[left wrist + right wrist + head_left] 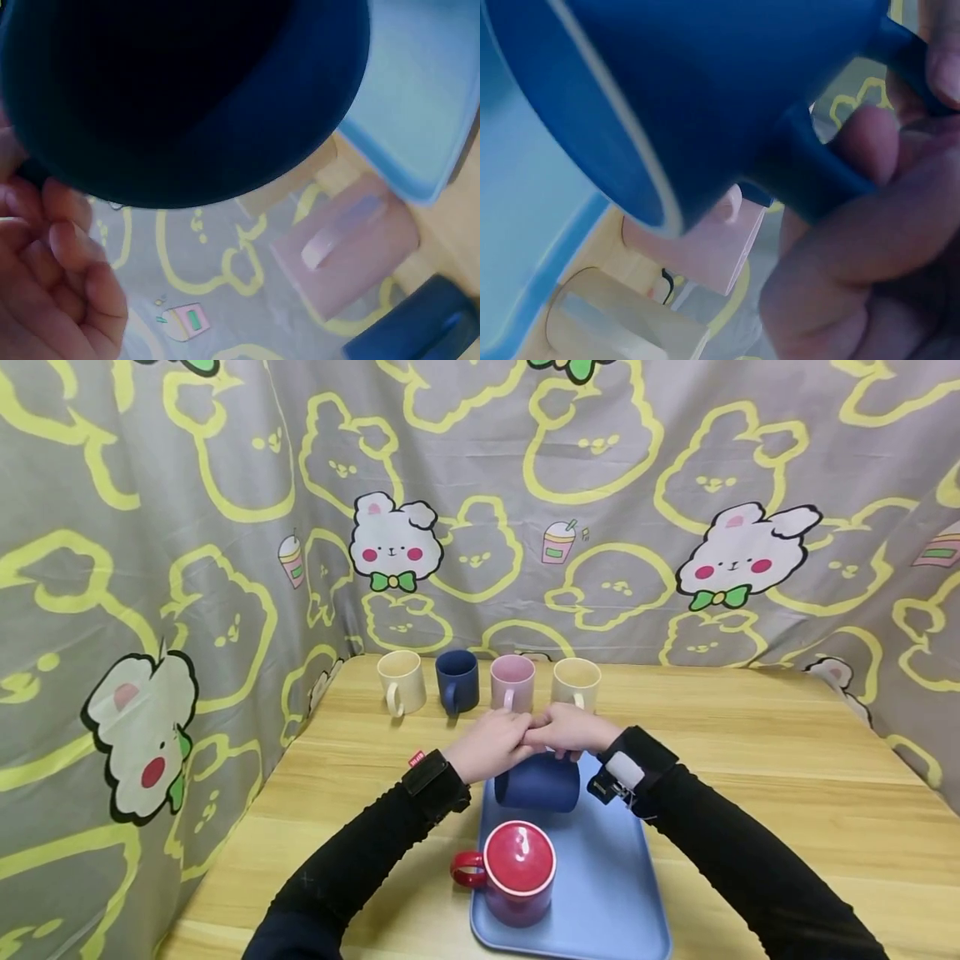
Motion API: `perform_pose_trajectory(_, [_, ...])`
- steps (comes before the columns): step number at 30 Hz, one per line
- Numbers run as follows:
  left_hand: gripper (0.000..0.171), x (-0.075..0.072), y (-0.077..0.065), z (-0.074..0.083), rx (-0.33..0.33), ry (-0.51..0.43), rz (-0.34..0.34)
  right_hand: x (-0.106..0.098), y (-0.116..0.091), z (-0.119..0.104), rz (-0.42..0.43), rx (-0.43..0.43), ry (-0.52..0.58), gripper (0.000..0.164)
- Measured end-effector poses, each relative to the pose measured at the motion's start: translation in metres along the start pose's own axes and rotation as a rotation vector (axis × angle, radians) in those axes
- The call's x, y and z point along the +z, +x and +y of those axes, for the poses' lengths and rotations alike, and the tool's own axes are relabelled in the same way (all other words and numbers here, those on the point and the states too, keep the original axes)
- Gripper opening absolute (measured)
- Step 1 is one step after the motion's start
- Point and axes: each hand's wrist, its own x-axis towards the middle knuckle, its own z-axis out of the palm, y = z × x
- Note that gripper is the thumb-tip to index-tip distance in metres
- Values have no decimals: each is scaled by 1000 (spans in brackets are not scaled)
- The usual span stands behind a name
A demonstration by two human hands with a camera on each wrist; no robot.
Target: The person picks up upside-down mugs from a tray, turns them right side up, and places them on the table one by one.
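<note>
A dark blue mug is held on its side over the far part of a light blue tray, its mouth facing left and its handle pointing away. My right hand curls its fingers round the handle, seen closely in the right wrist view. Beside it, my left hand pinches the same handle, and the two hands meet there. The left wrist view looks into the mug's dark inside. A red mug stands upside down on the tray's near left, its handle reaching over the tray's edge.
Behind the hands, a row of mugs stands along the table's back: a cream mug, a navy mug, a pink mug and another cream mug. A patterned curtain hangs behind and beside the wooden table.
</note>
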Motion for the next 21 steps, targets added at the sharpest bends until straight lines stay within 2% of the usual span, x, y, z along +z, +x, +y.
perform_pose_trajectory(3, [27, 1, -5, -5, -37, -143, 73, -1, -6, 5, -1, 16, 73, 43])
perform_pose_trajectory(5, [33, 2, -12, -10, -83, -191, 133, -2, -11, 11, 9, 25, 139, 48])
perform_pose_trajectory(7, [38, 5, -24, -17, -147, -173, 188, -4, -17, 20, 32, 38, 216, 50])
perform_pose_trajectory(10, [47, 15, -46, -29, -300, -108, 225, -9, -31, 35, 90, 52, 352, 49])
perform_pose_trajectory(12, [51, 23, -62, -35, -412, -66, 220, -14, -42, 47, 151, 48, 443, 48])
perform_pose_trajectory(15, [54, 34, -81, -40, -570, -22, 177, -21, -60, 63, 276, 40, 546, 47])
perform_pose_trajectory(17, [55, 38, -93, -40, -641, -3, 141, -24, -69, 74, 371, 42, 590, 47])
perform_pose_trajectory(21, [59, 40, -116, -38, -735, 14, 65, -30, -79, 94, 530, 74, 634, 49])
